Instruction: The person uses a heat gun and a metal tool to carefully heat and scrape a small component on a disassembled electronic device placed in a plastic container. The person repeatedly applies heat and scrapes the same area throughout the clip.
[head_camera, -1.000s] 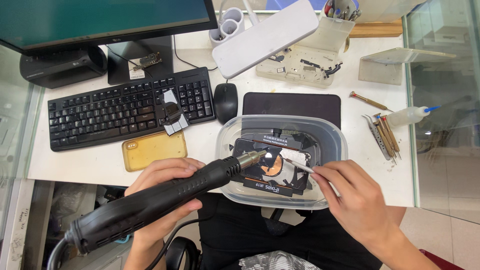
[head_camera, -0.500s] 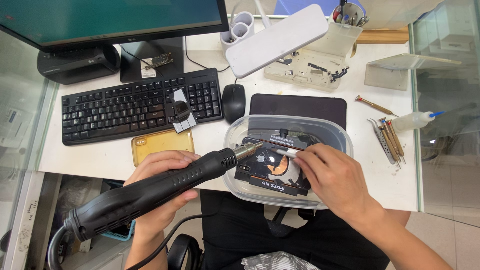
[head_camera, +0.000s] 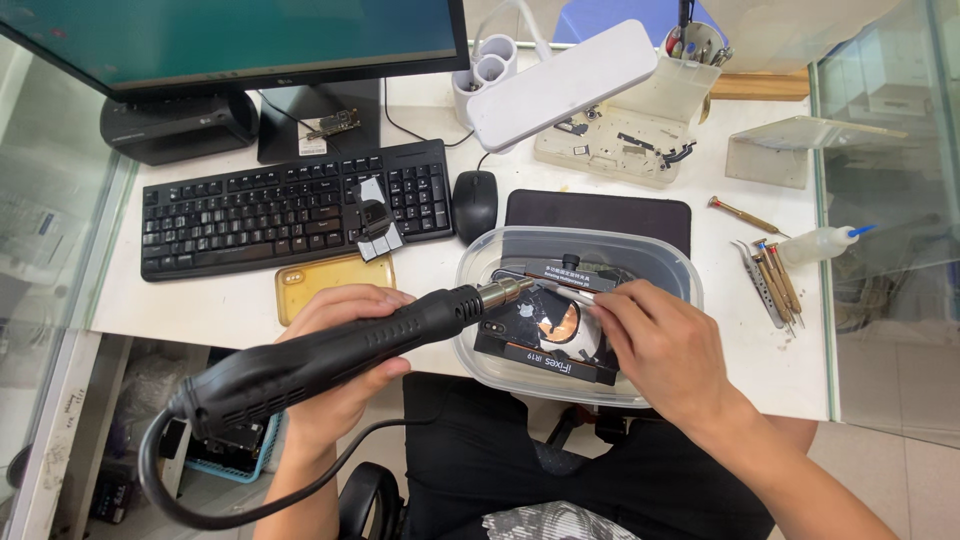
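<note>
A person seated at a white desk (head_camera: 250, 310) grips a black hot-air gun (head_camera: 330, 350) in the left hand (head_camera: 340, 370), fingers wrapped round its barrel, the long axis running from lower left up to the right so that the metal nozzle (head_camera: 505, 292) points into a clear plastic tub (head_camera: 480, 350). Inside the tub, just beyond the nozzle tip, lies a dark phone body (head_camera: 545, 330) clamped on a black holder. The right hand (head_camera: 655, 345) reaches in from the opposite side, thumb and forefinger pinched on a slim tool (head_camera: 560, 293) whose tip sits close to the nozzle. Of the two, the right hand is nearer the phone, hovering directly over its right end; the left hand stays outside the tub's left wall.
</note>
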